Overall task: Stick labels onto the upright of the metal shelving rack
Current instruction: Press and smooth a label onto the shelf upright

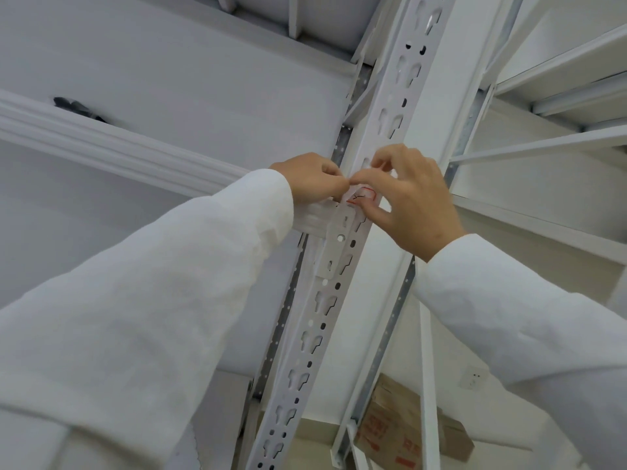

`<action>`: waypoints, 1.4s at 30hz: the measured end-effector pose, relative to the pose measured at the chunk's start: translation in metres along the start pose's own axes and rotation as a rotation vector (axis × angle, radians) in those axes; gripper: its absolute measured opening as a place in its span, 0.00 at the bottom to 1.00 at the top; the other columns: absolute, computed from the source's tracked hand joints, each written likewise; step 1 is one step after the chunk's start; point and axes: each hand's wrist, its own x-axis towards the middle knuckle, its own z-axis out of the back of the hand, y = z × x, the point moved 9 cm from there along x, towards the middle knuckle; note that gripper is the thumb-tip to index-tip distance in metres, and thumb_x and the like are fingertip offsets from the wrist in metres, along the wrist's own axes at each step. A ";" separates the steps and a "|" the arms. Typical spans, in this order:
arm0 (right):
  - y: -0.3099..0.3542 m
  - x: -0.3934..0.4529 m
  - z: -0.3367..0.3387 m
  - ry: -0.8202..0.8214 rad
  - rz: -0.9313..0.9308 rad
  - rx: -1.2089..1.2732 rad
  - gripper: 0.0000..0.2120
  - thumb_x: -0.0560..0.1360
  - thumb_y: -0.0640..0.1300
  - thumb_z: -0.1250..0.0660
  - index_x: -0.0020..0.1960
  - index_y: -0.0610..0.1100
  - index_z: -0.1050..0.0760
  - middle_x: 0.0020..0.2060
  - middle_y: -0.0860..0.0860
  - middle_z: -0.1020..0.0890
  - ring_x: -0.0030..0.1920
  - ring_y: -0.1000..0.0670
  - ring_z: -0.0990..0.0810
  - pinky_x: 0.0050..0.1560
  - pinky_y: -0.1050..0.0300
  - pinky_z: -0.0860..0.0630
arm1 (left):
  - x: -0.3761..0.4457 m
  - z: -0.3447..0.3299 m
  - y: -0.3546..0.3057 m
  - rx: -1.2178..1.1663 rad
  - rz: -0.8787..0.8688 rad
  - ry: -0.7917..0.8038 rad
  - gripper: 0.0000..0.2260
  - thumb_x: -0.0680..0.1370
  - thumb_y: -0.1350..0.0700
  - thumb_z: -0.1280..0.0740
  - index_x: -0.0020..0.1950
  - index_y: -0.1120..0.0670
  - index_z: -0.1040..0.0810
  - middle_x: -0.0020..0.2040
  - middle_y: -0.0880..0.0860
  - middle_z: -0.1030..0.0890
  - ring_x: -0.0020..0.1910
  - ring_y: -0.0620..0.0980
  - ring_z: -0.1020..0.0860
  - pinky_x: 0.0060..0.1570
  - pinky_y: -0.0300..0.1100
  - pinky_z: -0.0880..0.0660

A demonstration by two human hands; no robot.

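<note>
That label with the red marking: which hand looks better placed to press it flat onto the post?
Probably the right hand: its thumb already lies on the label against the upright, while the left hand only pinches its upper edge.

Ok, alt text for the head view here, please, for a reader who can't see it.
Both hands, the left hand and right hand, pinch a small red-marked label against the white perforated upright of a shelving rack, just above a beam bracket. White sleeves fill the foreground; a cardboard box sits below.

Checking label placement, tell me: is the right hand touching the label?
Touching. The head view shows the right hand with thumb and fingertips pinching the red-marked label against the upright.
</note>
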 end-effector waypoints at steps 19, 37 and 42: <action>-0.014 -0.011 0.002 -0.054 0.105 -0.104 0.04 0.73 0.44 0.33 0.41 0.48 0.21 0.42 0.46 0.21 0.45 0.49 0.32 0.50 0.55 0.37 | 0.001 0.001 0.003 -0.014 -0.005 0.004 0.18 0.63 0.44 0.39 0.47 0.48 0.17 0.52 0.45 0.17 0.57 0.48 0.22 0.65 0.49 0.30; -0.086 -0.095 0.026 0.151 -0.245 -0.134 0.09 0.72 0.44 0.37 0.41 0.42 0.20 0.40 0.43 0.22 0.41 0.40 0.26 0.42 0.54 0.39 | -0.006 0.001 0.000 0.022 -0.009 -0.013 0.16 0.65 0.43 0.39 0.45 0.46 0.18 0.51 0.44 0.17 0.56 0.49 0.22 0.65 0.50 0.30; -0.028 -0.062 0.006 0.212 -0.170 0.191 0.06 0.73 0.43 0.37 0.43 0.45 0.21 0.39 0.49 0.22 0.41 0.46 0.25 0.41 0.55 0.31 | -0.017 0.002 -0.006 0.028 0.000 -0.035 0.14 0.66 0.42 0.39 0.43 0.45 0.18 0.51 0.43 0.17 0.56 0.48 0.22 0.65 0.50 0.30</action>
